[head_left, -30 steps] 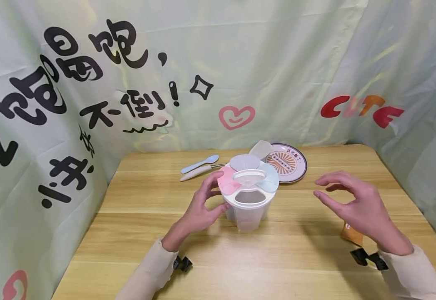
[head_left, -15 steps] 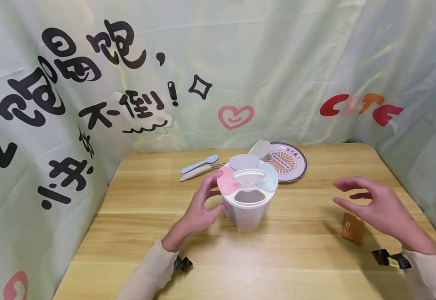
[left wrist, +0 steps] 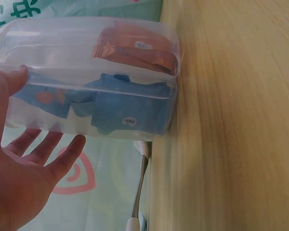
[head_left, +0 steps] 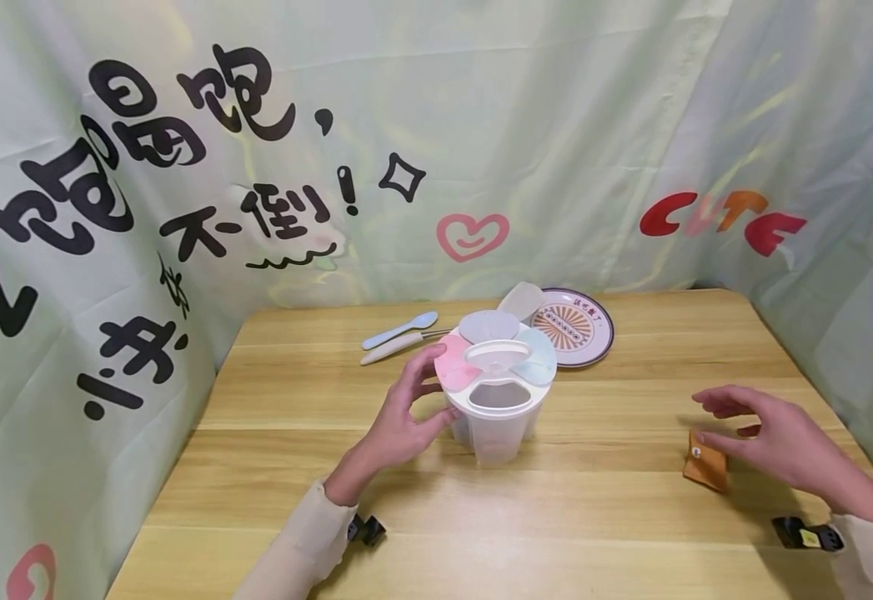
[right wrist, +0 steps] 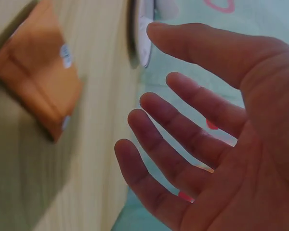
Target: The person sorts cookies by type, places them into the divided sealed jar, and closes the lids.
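A clear plastic storage box [head_left: 498,437] with a white lid stands upright on the table. Pink, lavender and pale blue flaps cover parts of the lid; the front opening [head_left: 499,394] is uncovered. My left hand [head_left: 406,417] holds the box's left side between thumb and fingers. Through its wall in the left wrist view, an orange packet [left wrist: 135,45] and blue packets [left wrist: 132,106] lie in separate compartments. My right hand [head_left: 774,437] hovers with loosely bent, parted fingers by another orange packet [head_left: 706,467] on the table. In the right wrist view, nothing is between its fingers [right wrist: 156,137].
Behind the box lie a light blue spoon [head_left: 398,330], a utensil with a pale handle [head_left: 393,347] and a patterned plate [head_left: 586,342]. A whitish flat blade [head_left: 522,300] overlaps the plate's edge. Printed cloth [head_left: 556,167] hangs around the wooden table [head_left: 594,533].
My right hand has moved right and lower, coming down beside the orange packet, more of which now shows. The left hand and the box have stayed put.
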Tool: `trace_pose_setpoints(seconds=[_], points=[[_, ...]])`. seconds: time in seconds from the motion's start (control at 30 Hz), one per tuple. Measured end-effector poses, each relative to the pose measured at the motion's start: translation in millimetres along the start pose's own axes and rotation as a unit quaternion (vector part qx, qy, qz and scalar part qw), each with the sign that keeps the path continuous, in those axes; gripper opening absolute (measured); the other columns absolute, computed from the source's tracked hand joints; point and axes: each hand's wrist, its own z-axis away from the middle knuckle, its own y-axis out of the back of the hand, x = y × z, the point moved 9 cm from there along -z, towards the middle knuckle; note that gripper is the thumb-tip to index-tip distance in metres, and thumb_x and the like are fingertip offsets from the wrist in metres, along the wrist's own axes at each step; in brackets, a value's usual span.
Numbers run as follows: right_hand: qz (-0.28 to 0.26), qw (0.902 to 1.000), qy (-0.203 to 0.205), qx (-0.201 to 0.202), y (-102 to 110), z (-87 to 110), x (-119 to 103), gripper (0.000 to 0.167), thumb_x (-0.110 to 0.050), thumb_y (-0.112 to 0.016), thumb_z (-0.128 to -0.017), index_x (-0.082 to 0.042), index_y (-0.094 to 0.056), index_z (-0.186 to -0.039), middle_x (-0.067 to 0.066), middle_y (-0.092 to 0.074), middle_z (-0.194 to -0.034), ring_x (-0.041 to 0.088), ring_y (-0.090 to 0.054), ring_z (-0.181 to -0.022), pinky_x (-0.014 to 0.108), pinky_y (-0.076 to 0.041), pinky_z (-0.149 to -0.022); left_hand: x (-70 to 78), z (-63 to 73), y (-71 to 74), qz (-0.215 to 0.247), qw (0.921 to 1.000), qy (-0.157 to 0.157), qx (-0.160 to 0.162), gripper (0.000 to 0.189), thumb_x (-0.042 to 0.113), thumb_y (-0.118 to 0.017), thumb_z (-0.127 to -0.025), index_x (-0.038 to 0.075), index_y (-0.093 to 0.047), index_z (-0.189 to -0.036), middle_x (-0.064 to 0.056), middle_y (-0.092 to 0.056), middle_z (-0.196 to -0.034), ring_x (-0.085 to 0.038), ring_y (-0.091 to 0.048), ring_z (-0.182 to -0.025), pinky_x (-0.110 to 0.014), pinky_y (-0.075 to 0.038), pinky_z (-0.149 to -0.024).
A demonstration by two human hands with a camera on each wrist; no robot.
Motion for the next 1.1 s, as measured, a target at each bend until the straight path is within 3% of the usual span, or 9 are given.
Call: trace_pose_setpoints(seconds=[0.1, 0.2, 0.27, 0.33, 0.47, 0.7, 0.77, 0.93, 1.1], points=[[0.013, 0.9997, -0.015, -0.015, -3.7, 1.6, 8.3, 0.055, -0.023, -0.095, -0.086, 0.001, -0.073, -0.130, 0.026, -0.076, -0.124, -0.020, -0.054, -0.093, 0.023, -0.062, -0.068, -0.1, -0.1, 0.0, 0.001, 1.0000, 0.008, 0.000, 0.085, -0.008, -0.081, -0.091, 0.007, -0.038, -0.162, -0.020, -0.046, -0.167, -0.038, -0.063, -0.139, -0.050, -0.064, -0.107], [0.031, 0.9984, -0.025, -0.039, -7.3, 3.0, 15.7, 0.059, -0.026, -0.096, -0.085, 0.002, -0.071, -0.130, 0.026, -0.076, -0.121, 0.009, -0.072, -0.098, 0.029, -0.062, -0.070, -0.4, 0.1, -0.1, 0.003, 0.9999, 0.015, 0.000, 0.084, -0.008, -0.081, -0.091, 0.006, -0.038, -0.162, -0.019, -0.046, -0.168, -0.037, -0.062, -0.140, -0.050, -0.063, -0.108], [0.044, 0.9964, -0.031, -0.065, -11.7, 4.6, 20.7, 0.062, -0.027, -0.097, -0.084, 0.005, -0.070, -0.130, 0.025, -0.077, -0.117, 0.031, -0.075, -0.099, 0.034, -0.062, -0.073, -0.6, 0.4, -0.1, 0.003, 0.9999, 0.016, 0.000, 0.084, -0.008, -0.081, -0.091, 0.006, -0.038, -0.161, -0.019, -0.046, -0.168, -0.037, -0.062, -0.140, -0.049, -0.063, -0.108], [0.056, 0.9934, -0.035, -0.093, -17.3, 6.5, 25.7, 0.066, -0.028, -0.097, -0.082, 0.008, -0.069, -0.129, 0.024, -0.076, -0.114, 0.038, -0.074, -0.100, 0.034, -0.060, -0.074, 0.1, 0.5, 0.1, 0.001, 0.9999, 0.011, 0.000, 0.084, -0.008, -0.081, -0.091, 0.006, -0.038, -0.161, -0.020, -0.046, -0.167, -0.037, -0.063, -0.139, -0.049, -0.063, -0.107], [0.072, 0.9906, -0.038, -0.110, -23.9, 10.0, 29.7, 0.064, -0.025, -0.099, -0.080, 0.012, -0.070, -0.124, 0.020, -0.077, -0.110, 0.031, -0.072, -0.096, 0.026, -0.056, -0.071, 1.5, 0.5, 0.4, -0.003, 1.0000, 0.000, 0.001, 0.084, -0.009, -0.081, -0.091, 0.005, -0.038, -0.161, -0.022, -0.047, -0.166, -0.036, -0.063, -0.138, -0.050, -0.064, -0.106], [0.070, 0.9909, -0.049, -0.104, -25.7, 9.6, 34.2, 0.062, -0.028, -0.098, -0.080, 0.011, -0.071, -0.120, 0.016, -0.077, -0.106, 0.022, -0.067, -0.092, 0.025, -0.053, -0.069, -0.4, 0.6, -0.3, 0.003, 0.9999, 0.015, 0.000, 0.084, -0.008, -0.081, -0.091, 0.006, -0.038, -0.162, -0.019, -0.045, -0.168, -0.038, -0.062, -0.141, -0.050, -0.063, -0.108], [0.065, 0.9916, -0.051, -0.099, -25.7, 9.4, 36.0, 0.061, -0.029, -0.098, -0.080, 0.009, -0.071, -0.119, 0.013, -0.076, -0.105, 0.014, -0.065, -0.090, 0.024, -0.052, -0.069, 0.1, 0.4, -0.3, 0.003, 0.9999, 0.011, 0.000, 0.084, -0.009, -0.081, -0.091, 0.006, -0.038, -0.161, -0.019, -0.045, -0.168, -0.038, -0.062, -0.140, -0.051, -0.063, -0.107], [0.027, 0.9955, -0.046, -0.078, -26.3, 9.9, 35.5, 0.054, -0.022, -0.096, -0.084, 0.004, -0.067, -0.121, 0.012, -0.075, -0.109, -0.011, -0.056, -0.087, 0.020, -0.054, -0.071, 1.3, 0.1, -0.1, 0.000, 1.0000, 0.003, 0.000, 0.084, -0.009, -0.081, -0.091, 0.006, -0.038, -0.161, -0.021, -0.046, -0.167, -0.038, -0.063, -0.139, -0.049, -0.064, -0.107], [-0.015, 0.9975, -0.044, -0.053, -30.0, 10.4, 27.6, 0.043, -0.006, -0.087, -0.091, 0.004, -0.064, -0.126, 0.017, -0.074, -0.113, -0.015, -0.055, -0.086, 0.018, -0.056, -0.071, 1.0, 0.2, -0.2, -0.002, 1.0000, -0.001, -0.002, 0.084, -0.009, -0.081, -0.091, 0.007, -0.038, -0.161, -0.021, -0.046, -0.167, -0.039, -0.063, -0.139, -0.047, -0.064, -0.107]])
